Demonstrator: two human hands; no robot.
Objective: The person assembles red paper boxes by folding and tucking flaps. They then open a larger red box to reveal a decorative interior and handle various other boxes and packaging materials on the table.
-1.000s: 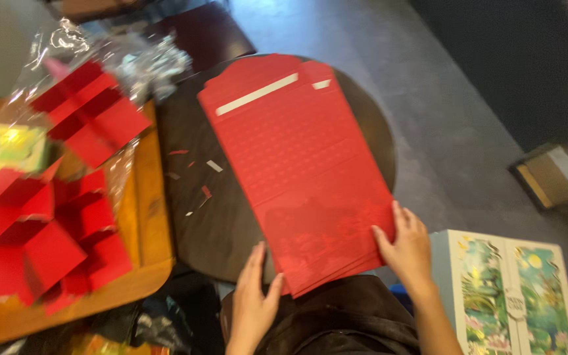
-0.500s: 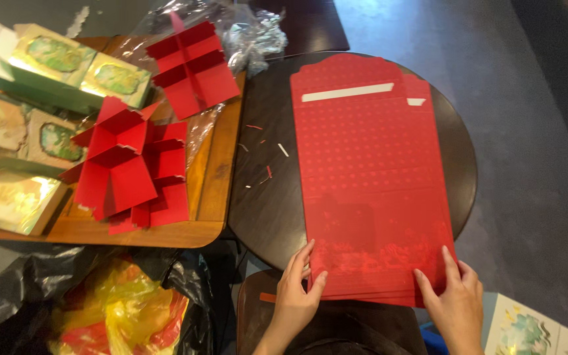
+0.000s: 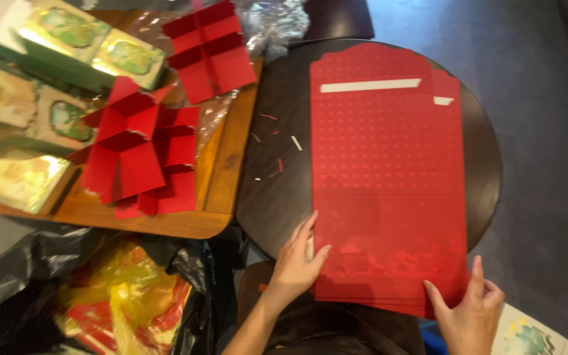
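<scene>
A large flat red cardboard sheet point(image 3: 386, 177), a stack with embossed dots and white adhesive strips near its far end, lies on a round dark table point(image 3: 277, 184). My left hand point(image 3: 297, 260) presses on the sheet's near left corner, fingers spread against its edge. At the near right corner my right hand point(image 3: 471, 312) grips the stack, thumb on top. The sheet's near edge overhangs the table toward my lap.
Left of the round table stands a wooden table point(image 3: 221, 197) with red cardboard dividers point(image 3: 139, 151), more dividers point(image 3: 210, 49) and green-and-gold decorated boxes point(image 3: 41, 79). Paper scraps point(image 3: 277, 151) dot the dark table. Black bags with yellow and red wrapping point(image 3: 119, 302) lie below left.
The view has swung left and steadied. The red sheet has been squared up straight on the table, and both hands stay at its near corners.
</scene>
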